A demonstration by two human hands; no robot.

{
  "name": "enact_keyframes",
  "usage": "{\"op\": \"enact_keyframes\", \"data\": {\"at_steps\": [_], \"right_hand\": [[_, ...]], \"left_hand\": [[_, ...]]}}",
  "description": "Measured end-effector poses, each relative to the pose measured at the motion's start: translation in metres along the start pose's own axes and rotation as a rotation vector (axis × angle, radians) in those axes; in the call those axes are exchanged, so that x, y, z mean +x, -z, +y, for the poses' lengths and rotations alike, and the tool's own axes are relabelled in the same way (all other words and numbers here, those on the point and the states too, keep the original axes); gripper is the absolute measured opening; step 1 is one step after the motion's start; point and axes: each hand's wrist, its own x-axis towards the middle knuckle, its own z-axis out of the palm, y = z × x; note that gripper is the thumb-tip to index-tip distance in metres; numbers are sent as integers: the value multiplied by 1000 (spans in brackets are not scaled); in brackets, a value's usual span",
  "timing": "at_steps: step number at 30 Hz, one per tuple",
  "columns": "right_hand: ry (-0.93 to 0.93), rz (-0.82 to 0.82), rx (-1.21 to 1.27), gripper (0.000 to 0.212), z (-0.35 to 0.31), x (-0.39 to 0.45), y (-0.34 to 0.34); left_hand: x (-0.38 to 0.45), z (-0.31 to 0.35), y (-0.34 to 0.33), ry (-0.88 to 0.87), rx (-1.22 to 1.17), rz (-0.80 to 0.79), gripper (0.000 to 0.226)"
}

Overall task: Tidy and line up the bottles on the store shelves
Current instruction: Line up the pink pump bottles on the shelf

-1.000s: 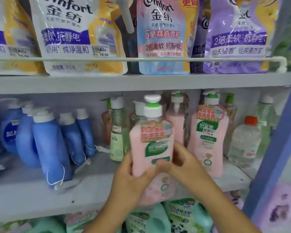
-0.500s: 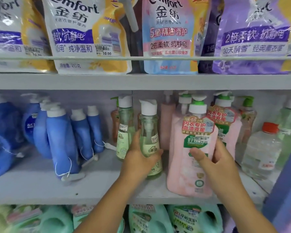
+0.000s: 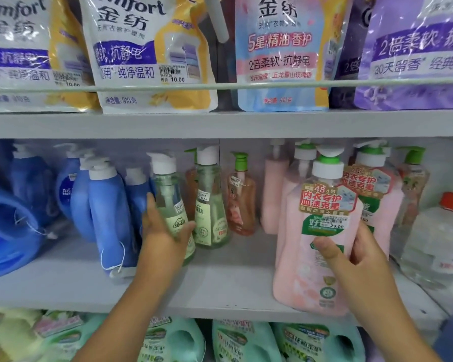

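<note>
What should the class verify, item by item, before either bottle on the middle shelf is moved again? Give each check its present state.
1. Left hand grips green pump bottle: ok.
2. Right hand grips front pink bottle: ok.
3. Pink bottle's base on shelf: ok.
4. Pink bottle's label faces out: ok.
5. Green bottle's base seated: cannot tell, hand hides it.
6. Green bottle in line with its twin: not ok, it stands further forward.

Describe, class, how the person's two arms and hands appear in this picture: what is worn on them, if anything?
Both forearms are bare from the bottom edge of the picture up; no sleeves show. The left hand and right hand wear no gloves, and no rings, watch or bracelet can be seen. Fingernails look short and unpainted.
</note>
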Motion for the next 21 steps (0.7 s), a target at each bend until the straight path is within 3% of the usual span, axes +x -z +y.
{"op": "enact_keyframes", "data": {"at_steps": [1, 3, 5, 6, 9, 10, 12, 15, 18, 21], "right_hand": [[2, -1, -1, 37, 0, 0, 0], [8, -3, -9, 39, 0, 0, 0], [16, -4, -13, 41, 0, 0, 0], [18, -5, -10, 42, 1, 1, 1], [20, -5, -10, 43, 2, 1, 0], [20, -6, -16, 44, 2, 1, 0], [12, -9, -20, 47, 3, 1, 0], [3, -11, -16, 48, 5, 2, 1], [4, -5, -1, 44, 7, 1, 0], [21, 27, -13, 43, 8, 0, -5]], "left_hand": [[-4, 6, -2, -59, 62, 79, 97], [-19, 26, -7, -359, 111, 225, 67], [-29, 46, -25, -548, -7, 107, 28], [-27, 57, -37, -508, -122, -47, 17], [-2, 83, -76, 31, -515, -495, 14], [8, 87, -89, 164, -599, -578, 14], [22, 94, -106, 243, -640, -680, 26], [28, 93, -114, 152, -516, -603, 25], [40, 77, -117, 154, -482, -516, 49], [50, 60, -128, 152, -397, -514, 58]]}}
